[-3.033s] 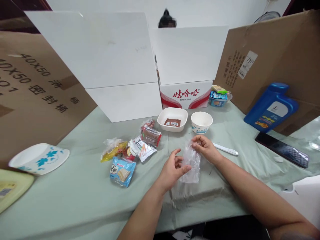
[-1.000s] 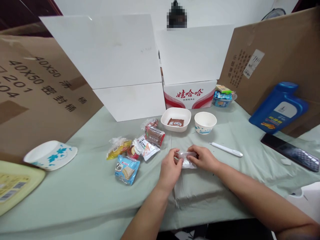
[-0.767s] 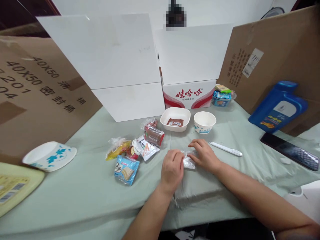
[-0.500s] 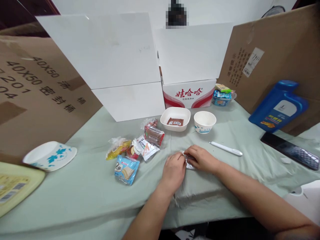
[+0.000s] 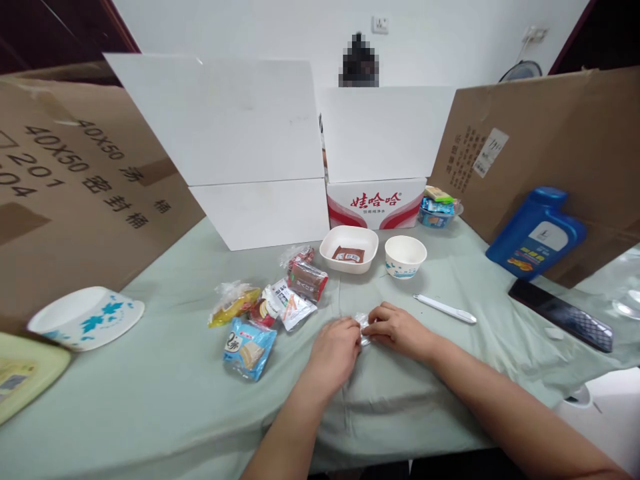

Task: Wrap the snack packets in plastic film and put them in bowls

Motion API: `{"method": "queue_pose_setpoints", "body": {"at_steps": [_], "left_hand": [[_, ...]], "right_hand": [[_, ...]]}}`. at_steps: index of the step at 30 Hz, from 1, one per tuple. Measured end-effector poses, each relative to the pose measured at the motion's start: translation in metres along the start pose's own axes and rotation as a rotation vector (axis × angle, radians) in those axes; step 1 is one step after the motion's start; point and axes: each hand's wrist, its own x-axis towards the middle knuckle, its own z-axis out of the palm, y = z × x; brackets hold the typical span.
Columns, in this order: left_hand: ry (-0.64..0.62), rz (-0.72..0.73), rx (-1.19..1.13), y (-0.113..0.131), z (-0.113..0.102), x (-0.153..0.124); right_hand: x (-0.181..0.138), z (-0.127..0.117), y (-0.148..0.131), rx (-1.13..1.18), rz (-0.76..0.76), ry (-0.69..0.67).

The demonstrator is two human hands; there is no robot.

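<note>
Low over the cloth, my left hand (image 5: pixel 336 348) and my right hand (image 5: pixel 400 330) meet at a small, shiny, clear-looking wrapper (image 5: pixel 365 328). Fingers of both hands are closed on its edges; what lies inside is mostly covered. Just beyond them, a square white dish (image 5: pixel 371 251) contains a brown packet (image 5: pixel 349 255). A white paper bowl (image 5: pixel 405 255) with a blue print stands to its right. Left of my hands are wrapped snacks: a blue packet (image 5: pixel 249 348), a white packet (image 5: pixel 290 305), a brown packet (image 5: pixel 307 281) and a yellow packet (image 5: pixel 233 307).
A white utility knife (image 5: pixel 445 309) lies right of my hands, with a black phone (image 5: pixel 560 316) and blue bottle (image 5: pixel 536 233) farther right. Another paper bowl (image 5: pixel 90 319) lies tipped at left. Cardboard boxes (image 5: pixel 95 167) and white panels (image 5: pixel 225 120) border the table.
My view has tilted up slightly. My right fingers have shifted on the wrapper, and the dark brown patch seen under them earlier no longer shows. Both hands stay together at the wrapper.
</note>
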Motion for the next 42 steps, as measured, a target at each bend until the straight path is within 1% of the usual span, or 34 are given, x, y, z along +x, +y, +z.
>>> {"method": "queue_pose_setpoints", "body": {"at_steps": [2,3,5,7,8,9,10,11,12,14,15,17,19,20,22,24,26,28,31,32,33,34,36,37,39,40,42], "left_hand": [[-0.024,0.038,-0.047,-0.002,-0.006,-0.003],[-0.029,0.038,-0.068,-0.002,-0.009,-0.004],[-0.032,0.002,-0.088,-0.004,-0.014,-0.006],[-0.032,-0.031,-0.081,-0.006,-0.016,-0.006],[-0.032,-0.031,-0.078,-0.007,-0.015,-0.006],[-0.031,-0.023,-0.078,-0.008,-0.015,-0.005],[-0.025,-0.013,-0.081,-0.009,-0.014,-0.004],[-0.016,-0.006,-0.086,-0.01,-0.013,-0.002],[-0.007,-0.003,-0.093,-0.011,-0.011,-0.001],[0.008,-0.008,-0.1,-0.012,-0.009,0.002],[0.013,-0.012,-0.101,-0.013,-0.009,0.003],[0.021,-0.02,-0.104,-0.015,-0.007,0.004],[0.033,-0.019,-0.112,-0.016,-0.006,0.004],[0.041,-0.013,-0.12,-0.017,-0.006,0.004],[0.056,0.0,-0.135,-0.018,-0.005,0.003],[0.061,0.007,-0.14,-0.018,-0.004,0.003],[0.063,0.006,-0.135,-0.017,-0.004,0.003],[0.068,0.005,-0.129,-0.017,-0.004,0.003],[0.076,-0.004,-0.126,-0.017,-0.004,0.004],[0.076,-0.009,-0.128,-0.017,-0.004,0.004],[0.076,-0.011,-0.133,-0.017,-0.004,0.004],[0.077,-0.009,-0.14,-0.018,-0.005,0.003],[0.081,0.003,-0.16,-0.019,-0.005,0.003],[0.089,0.009,-0.172,-0.02,-0.006,0.003],[0.125,0.008,-0.199,-0.02,-0.007,0.003],[0.163,0.01,-0.219,-0.02,-0.009,0.003],[0.298,0.039,-0.289,-0.02,-0.011,0.002]], "right_hand": [[0.0,-0.002,0.003,0.01,-0.008,0.022],[0.0,-0.007,0.005,0.005,-0.012,0.053],[0.003,-0.028,0.014,-0.042,0.01,0.175],[0.011,-0.059,0.027,-0.151,0.112,0.339],[0.017,-0.076,0.035,-0.226,0.198,0.389],[0.024,-0.092,0.042,-0.312,0.312,0.386],[0.032,-0.106,0.05,-0.391,0.435,0.313],[0.041,-0.116,0.057,-0.45,0.554,0.189],[0.05,-0.124,0.064,-0.477,0.642,0.054],[0.067,-0.129,0.076,-0.463,0.72,-0.158],[0.073,-0.128,0.081,-0.434,0.726,-0.232],[0.083,-0.123,0.088,-0.375,0.726,-0.339],[0.09,-0.121,0.09,-0.343,0.733,-0.398],[0.094,-0.121,0.089,-0.343,0.737,-0.397],[0.102,-0.125,0.083,-0.369,0.736,-0.323],[0.114,-0.127,0.07,-0.395,0.706,-0.179],[0.128,-0.12,0.052,-0.38,0.644,-0.045],[0.141,-0.1,0.032,-0.301,0.56,0.015],[0.159,-0.051,0.01,-0.09,0.418,0.002],[0.164,-0.034,0.006,-0.025,0.402,0.002],[0.168,-0.019,0.002,0.087,0.413,0.013],[0.171,-0.005,0.0,0.133,0.414,0.015],[0.173,0.011,-0.004,0.2,0.414,0.018],[0.172,0.013,-0.006,0.206,0.402,0.018],[0.162,0.009,-0.008,0.227,0.381,0.029],[0.153,0.003,-0.008,0.225,0.362,0.048],[0.126,-0.012,-0.007,0.163,0.283,0.132]]}}
